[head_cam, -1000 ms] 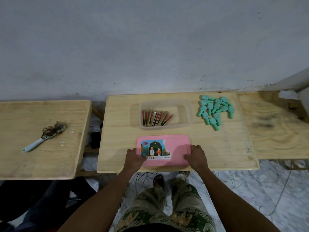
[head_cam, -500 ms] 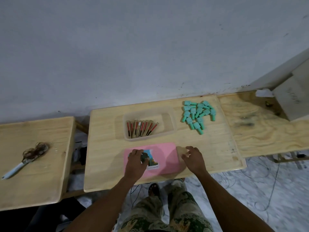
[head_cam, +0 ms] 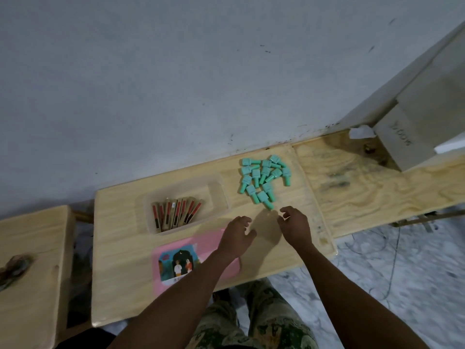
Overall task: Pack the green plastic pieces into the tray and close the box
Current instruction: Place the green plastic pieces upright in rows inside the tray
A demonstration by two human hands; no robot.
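A pile of several green plastic pieces [head_cam: 264,176] lies at the back right of the middle wooden table [head_cam: 120,260]. A clear plastic tray [head_cam: 219,195] left of the pile holds several brown and red sticks [head_cam: 176,215]. A pink box lid [head_cam: 164,273] with a picture lies flat near the table's front edge. My left hand [head_cam: 236,235] hovers over the lid's far right corner, fingers apart, holding nothing. My right hand [head_cam: 295,226] is just short of the nearest green piece, fingers curled and apart, empty.
A second wooden table [head_cam: 32,248] stands at the left with a hairbrush [head_cam: 15,269] on it. A plywood board [head_cam: 377,187] adjoins on the right, with a grey box [head_cam: 407,139] at its far end. Cables lie on the marble floor [head_cam: 402,285].
Both hands have left the pink lid and moved forward and right toward the green pieces. The camera has tilted and swung right.
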